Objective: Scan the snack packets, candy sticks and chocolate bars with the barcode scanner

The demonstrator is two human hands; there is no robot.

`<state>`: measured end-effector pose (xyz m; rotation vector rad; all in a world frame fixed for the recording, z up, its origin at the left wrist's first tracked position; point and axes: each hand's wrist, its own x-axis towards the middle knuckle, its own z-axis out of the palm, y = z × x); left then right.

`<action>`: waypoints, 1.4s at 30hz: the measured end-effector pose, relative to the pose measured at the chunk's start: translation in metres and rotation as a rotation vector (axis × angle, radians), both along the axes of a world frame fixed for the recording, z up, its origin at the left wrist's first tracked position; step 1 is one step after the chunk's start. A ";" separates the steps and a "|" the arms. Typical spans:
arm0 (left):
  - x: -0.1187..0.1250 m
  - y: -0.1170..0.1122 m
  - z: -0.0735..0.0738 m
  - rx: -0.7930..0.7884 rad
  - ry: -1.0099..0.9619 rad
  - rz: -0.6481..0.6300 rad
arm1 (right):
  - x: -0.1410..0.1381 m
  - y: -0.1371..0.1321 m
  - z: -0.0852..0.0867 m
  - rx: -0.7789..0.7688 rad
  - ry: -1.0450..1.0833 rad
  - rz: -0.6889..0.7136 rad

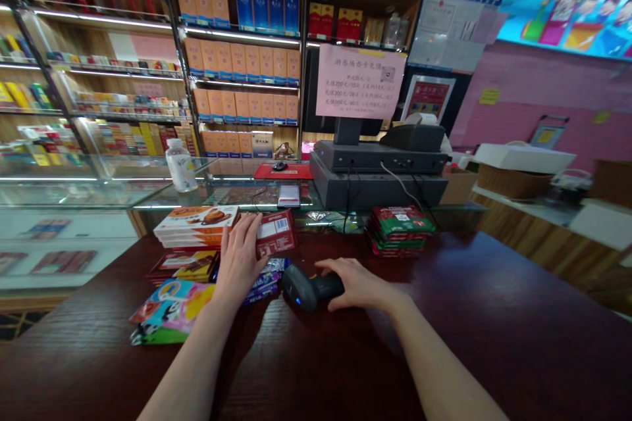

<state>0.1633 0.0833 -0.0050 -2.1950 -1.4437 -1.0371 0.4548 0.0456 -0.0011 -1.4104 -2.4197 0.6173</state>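
Observation:
My left hand (240, 255) grips a small red packet (276, 233) with a white barcode label, tilted up above the dark wooden counter (494, 329). My right hand (356, 284) is wrapped around a black handheld barcode scanner (310, 289) lying on the counter, its head showing a blue light and pointing left towards the packet. Under and beside my left hand lie snack packs: a stack of orange boxes (196, 223), a dark chocolate pack (190, 265), a bluish wrapper (266, 281) and a colourful cartoon bag (170, 308).
A stack of red and green packets (401, 229) sits at the counter's back. Behind it stand a till with a monitor (380, 171) and pink paper notice (359, 81), a plastic bottle (180, 166) on a glass case, and shelves of boxed goods.

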 end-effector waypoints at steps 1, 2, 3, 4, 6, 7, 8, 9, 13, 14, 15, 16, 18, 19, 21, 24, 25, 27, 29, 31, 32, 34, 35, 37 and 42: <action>0.000 0.000 0.000 0.002 -0.002 0.000 | -0.003 0.000 -0.003 0.011 -0.008 0.009; -0.001 0.000 0.000 0.005 -0.004 0.001 | -0.006 0.000 -0.005 0.027 -0.013 0.017; -0.001 0.001 0.000 0.007 -0.006 0.002 | -0.007 0.000 -0.007 0.047 -0.014 0.021; -0.001 0.001 0.000 0.009 -0.007 0.002 | -0.009 0.000 -0.009 0.072 -0.011 0.025; -0.001 0.001 -0.001 0.011 -0.007 0.004 | -0.010 0.001 -0.011 0.130 0.004 0.038; -0.001 0.000 -0.001 0.013 -0.007 0.004 | -0.010 0.001 -0.012 0.161 0.017 0.045; -0.001 0.000 -0.001 0.015 -0.008 0.004 | -0.010 0.001 -0.011 0.190 0.033 0.052; 0.000 0.000 -0.001 0.016 -0.009 0.003 | -0.010 0.001 -0.010 0.216 0.051 0.058; 0.001 0.000 -0.001 0.026 -0.010 -0.006 | -0.008 0.001 -0.001 0.295 0.123 0.050; 0.000 0.000 -0.001 0.028 -0.009 -0.011 | -0.007 0.001 0.002 0.310 0.141 0.040; 0.000 0.000 -0.001 0.030 -0.009 -0.015 | -0.006 0.000 0.004 0.323 0.158 0.028; 0.000 0.001 -0.001 0.033 -0.009 -0.022 | -0.005 0.000 0.006 0.331 0.174 0.016; 0.000 0.002 -0.002 0.039 -0.012 -0.040 | -0.001 -0.001 0.010 0.329 0.206 -0.007; 0.000 0.002 -0.002 0.045 -0.014 -0.049 | 0.000 -0.001 0.011 0.321 0.221 -0.018; 0.000 0.003 -0.003 0.055 -0.018 -0.065 | 0.004 -0.002 0.013 0.297 0.251 -0.044; 0.000 0.003 -0.003 0.053 -0.022 -0.076 | 0.009 -0.002 0.014 0.256 0.285 -0.089; 0.000 0.003 -0.003 0.051 -0.022 -0.078 | 0.010 -0.002 0.015 0.241 0.294 -0.100; 0.000 0.002 -0.002 0.049 -0.021 -0.081 | 0.012 -0.001 0.015 0.217 0.307 -0.110; 0.000 0.002 -0.002 0.051 -0.020 -0.082 | 0.013 -0.001 0.015 0.204 0.313 -0.107; -0.001 0.002 -0.002 0.055 -0.023 -0.081 | 0.013 0.000 0.015 0.198 0.311 -0.104; 0.000 0.002 -0.002 0.056 -0.024 -0.082 | 0.013 0.000 0.015 0.195 0.310 -0.104; 0.000 0.001 -0.002 0.057 -0.026 -0.087 | 0.013 -0.001 0.015 0.186 0.310 -0.105; 0.000 0.001 -0.002 0.055 -0.026 -0.088 | 0.013 -0.001 0.015 0.180 0.311 -0.106; 0.000 0.001 -0.002 0.052 -0.026 -0.087 | 0.013 -0.002 0.016 0.170 0.310 -0.106; -0.001 0.003 -0.003 0.078 -0.014 -0.078 | 0.011 -0.003 0.018 0.160 0.303 -0.100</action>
